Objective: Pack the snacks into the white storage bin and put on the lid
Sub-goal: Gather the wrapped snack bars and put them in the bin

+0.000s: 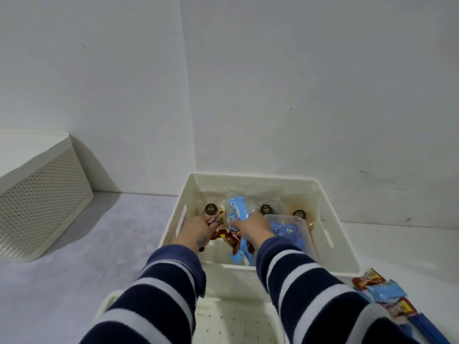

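Observation:
The white storage bin (334, 214) stands open on the floor against the wall. Inside lie clear packs with black round labels (266, 209), blue snack packets (237, 211), red-brown packets (232, 238) and a clear tub of blue packets (289, 232). My left hand (198, 232) is inside the bin's left part, shut on a red snack packet (216, 219). My right hand (250, 225) is in the middle of the bin, shut on a blue snack packet. A few more red and blue packets (377, 291) lie on the floor at the right.
A second white perforated bin (231, 321) sits directly below my arms at the bottom edge. A lidded white perforated bin (47, 194) stands at the left against the wall. The floor is pale grey.

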`<state>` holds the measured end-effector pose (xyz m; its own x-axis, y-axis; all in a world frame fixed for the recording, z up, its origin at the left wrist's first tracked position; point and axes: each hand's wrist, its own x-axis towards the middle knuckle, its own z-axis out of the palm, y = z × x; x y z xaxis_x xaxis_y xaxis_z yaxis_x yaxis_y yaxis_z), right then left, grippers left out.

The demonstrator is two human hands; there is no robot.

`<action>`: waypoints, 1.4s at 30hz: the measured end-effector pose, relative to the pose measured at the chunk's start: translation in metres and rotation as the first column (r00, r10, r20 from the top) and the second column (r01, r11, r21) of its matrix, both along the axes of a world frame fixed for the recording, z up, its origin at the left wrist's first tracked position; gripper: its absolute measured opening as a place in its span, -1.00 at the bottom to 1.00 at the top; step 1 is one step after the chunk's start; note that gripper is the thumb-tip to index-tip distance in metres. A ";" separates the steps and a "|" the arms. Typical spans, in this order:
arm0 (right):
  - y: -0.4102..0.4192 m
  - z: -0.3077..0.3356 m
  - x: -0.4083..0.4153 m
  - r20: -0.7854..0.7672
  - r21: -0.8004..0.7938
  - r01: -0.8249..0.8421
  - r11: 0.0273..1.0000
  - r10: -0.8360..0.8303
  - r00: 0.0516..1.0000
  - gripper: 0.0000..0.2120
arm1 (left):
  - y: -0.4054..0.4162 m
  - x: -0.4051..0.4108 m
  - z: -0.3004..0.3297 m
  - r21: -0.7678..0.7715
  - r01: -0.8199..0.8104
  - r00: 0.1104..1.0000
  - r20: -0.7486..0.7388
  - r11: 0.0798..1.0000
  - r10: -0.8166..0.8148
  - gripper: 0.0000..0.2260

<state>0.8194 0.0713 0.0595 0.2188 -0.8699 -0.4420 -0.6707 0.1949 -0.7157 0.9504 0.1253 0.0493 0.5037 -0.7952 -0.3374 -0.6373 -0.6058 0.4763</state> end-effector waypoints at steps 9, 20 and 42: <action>-0.008 -0.001 0.019 -0.167 0.244 -0.210 0.947 0.254 0.953 -0.41 | -0.019 0.002 -0.017 0.331 0.161 0.983 0.027 0.930 -0.180 -0.64; 0.004 0.070 -0.029 -0.196 -0.119 -0.369 0.922 0.343 0.919 -0.63 | 0.002 -0.044 0.064 0.129 0.221 0.950 0.195 0.967 -0.244 -0.65; 0.002 0.048 -0.362 -0.620 -0.023 -0.494 0.869 0.375 0.689 -0.60 | -0.019 -0.364 0.048 -0.175 0.542 0.841 0.110 0.822 -0.531 -0.71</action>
<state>0.4576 0.0738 0.1077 0.3460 -0.8165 -0.4622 -0.9380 -0.3127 -0.1498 0.5861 0.1063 0.0970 -0.0084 -0.9907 -0.1355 -0.8625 -0.0614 0.5023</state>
